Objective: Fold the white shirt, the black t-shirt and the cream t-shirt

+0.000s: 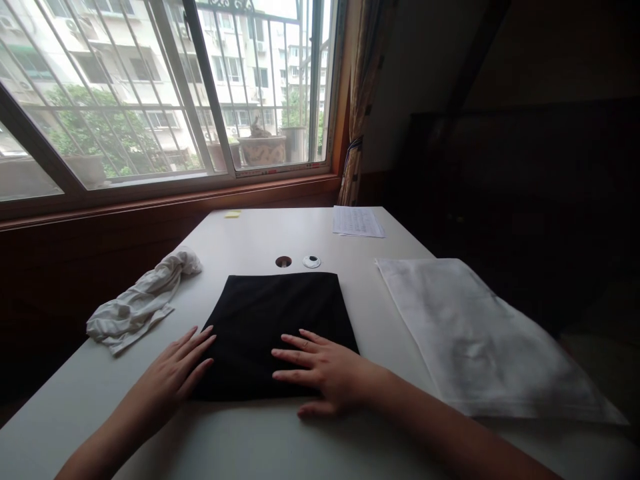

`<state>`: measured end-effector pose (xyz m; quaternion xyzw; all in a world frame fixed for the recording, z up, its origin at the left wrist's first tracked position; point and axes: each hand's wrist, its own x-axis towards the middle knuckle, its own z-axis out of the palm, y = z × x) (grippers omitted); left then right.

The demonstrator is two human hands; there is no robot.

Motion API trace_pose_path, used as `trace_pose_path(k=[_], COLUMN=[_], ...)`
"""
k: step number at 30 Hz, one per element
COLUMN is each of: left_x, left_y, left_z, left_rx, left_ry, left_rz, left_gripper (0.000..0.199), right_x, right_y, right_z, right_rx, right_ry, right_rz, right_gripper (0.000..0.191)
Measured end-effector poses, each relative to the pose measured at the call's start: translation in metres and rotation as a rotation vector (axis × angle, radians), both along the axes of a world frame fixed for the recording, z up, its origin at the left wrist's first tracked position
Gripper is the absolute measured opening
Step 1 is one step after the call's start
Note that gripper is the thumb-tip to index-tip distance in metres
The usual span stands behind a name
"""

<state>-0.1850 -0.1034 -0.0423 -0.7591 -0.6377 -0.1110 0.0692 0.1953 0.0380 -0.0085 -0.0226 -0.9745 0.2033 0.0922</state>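
The black cloth (280, 327), folded flat at the table's (260, 233) near middle, lies under spread, empty fingers: the right hand (325, 373) presses its lower edge, the left hand (175, 373) its left border. Smoothing likely works best with flat palms stroking outward, keeping edges aligned.

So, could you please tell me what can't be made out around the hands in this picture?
- Head view: the print on the paper sheet is too small to read.
- The black cloth is partly covered by the right hand and the left hand.
- The room to the right is too dark.
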Motion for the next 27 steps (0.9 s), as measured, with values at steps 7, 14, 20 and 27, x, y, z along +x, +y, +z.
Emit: trace_pose_path(k=[7, 14, 20, 27], left_x=[0.071, 0.117, 0.105, 0.075], left_y=[0.059, 0.144, 0.204, 0.201], left_z=[0.031, 0.028, 0.025, 0.011], left_rx=[-0.058, -0.223, -0.252, -0.207], left_ry=[0.071, 0.069, 0.047, 0.027], left_rz=[-0.196, -0.207, 0.006, 0.116], left_gripper=[0.048, 0.058, 0.06, 0.06], right_x=[-0.005, -0.012, -0.017, -0.011], right_y=[-0.019, -0.04, -0.042, -0.021], right_z=[-0.001, 0.004, -0.011, -0.006], right_rx=[-0.033, 0.139, 0.168, -0.001], right_ry=[0.008, 0.048, 0.183, 0.453], right_rz=[0.08, 0.145, 0.253, -0.007], right_gripper=[0.073, 0.062, 0.042, 0.022])
